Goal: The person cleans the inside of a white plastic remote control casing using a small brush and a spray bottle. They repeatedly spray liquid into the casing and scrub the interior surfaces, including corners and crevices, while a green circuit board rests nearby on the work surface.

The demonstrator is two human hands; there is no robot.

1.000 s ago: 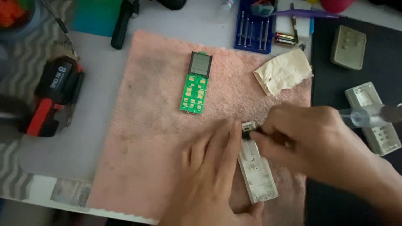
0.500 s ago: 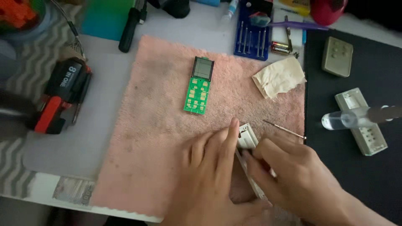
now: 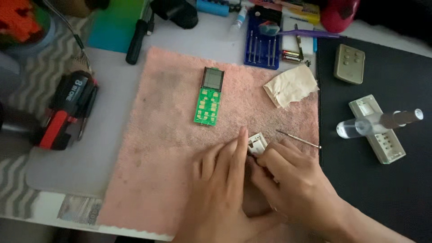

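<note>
White remote casing (image 3: 256, 145) — between curled fingers (image 3: 274, 159) of both hands.

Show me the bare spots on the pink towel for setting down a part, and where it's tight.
Free: the pink towel left of the green circuit board, down to its near edge, and the strip between the board and the crumpled cloth. Crowded: near right, where the left hand and right hand grip the white casing beside the thin screwdriver.

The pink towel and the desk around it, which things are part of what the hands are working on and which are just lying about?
In hand:
left hand
right hand
white casing
circuit board
thin screwdriver

Lying about:
red tool
blue bit tray
crumpled cloth
grey keypad
clear bottle
</note>
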